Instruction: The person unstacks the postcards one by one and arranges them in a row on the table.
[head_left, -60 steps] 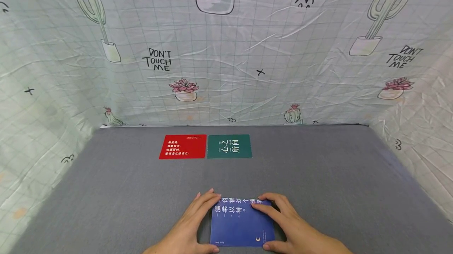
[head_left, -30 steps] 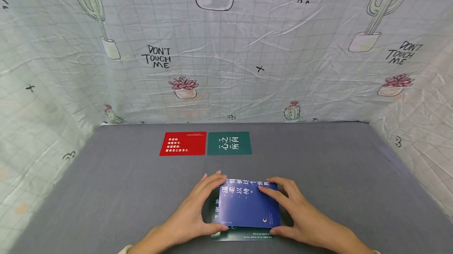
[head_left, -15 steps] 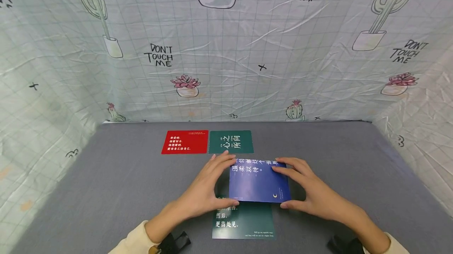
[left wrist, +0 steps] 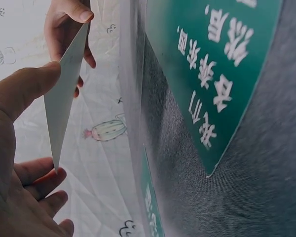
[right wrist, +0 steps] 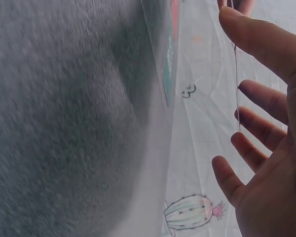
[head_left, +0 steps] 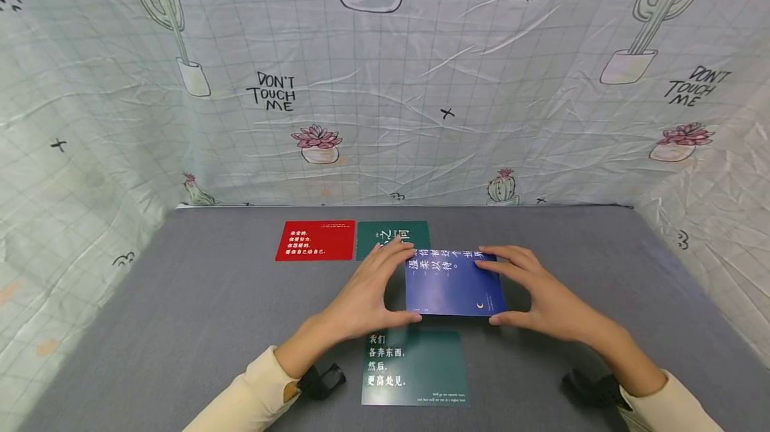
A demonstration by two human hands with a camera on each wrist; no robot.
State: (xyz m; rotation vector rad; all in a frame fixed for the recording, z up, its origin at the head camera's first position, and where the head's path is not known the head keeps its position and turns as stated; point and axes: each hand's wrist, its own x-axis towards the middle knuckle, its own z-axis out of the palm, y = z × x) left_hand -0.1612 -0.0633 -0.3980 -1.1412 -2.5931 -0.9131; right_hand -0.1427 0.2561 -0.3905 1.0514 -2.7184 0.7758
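Observation:
Raised above the table, a blue card (head_left: 451, 288) with white characters and a small moon is gripped by its edges in both hands. My left hand (head_left: 367, 295) holds the left side, thumb at the near corner and fingertips at the far one. On the right side my right hand (head_left: 541, 295) grips it the same way. The left wrist view shows the card's pale underside (left wrist: 66, 94), between thumb and fingers. Seen edge-on in the right wrist view, the card (right wrist: 237, 84) is a thin line. Below it, a dark green card (head_left: 415, 372) lies on the table.
Toward the back of the grey table (head_left: 210, 325), a red card (head_left: 315, 240) lies beside a teal card (head_left: 368, 235), which the left fingers and blue card partly cover. A cactus-print cloth (head_left: 397, 104) hangs behind and at both sides. Dark straps (head_left: 321, 382) sit at the wrists.
Both hands have lifted the blue card off the table and carried it away from the body and to the right. The dark green card beneath it has come into view.

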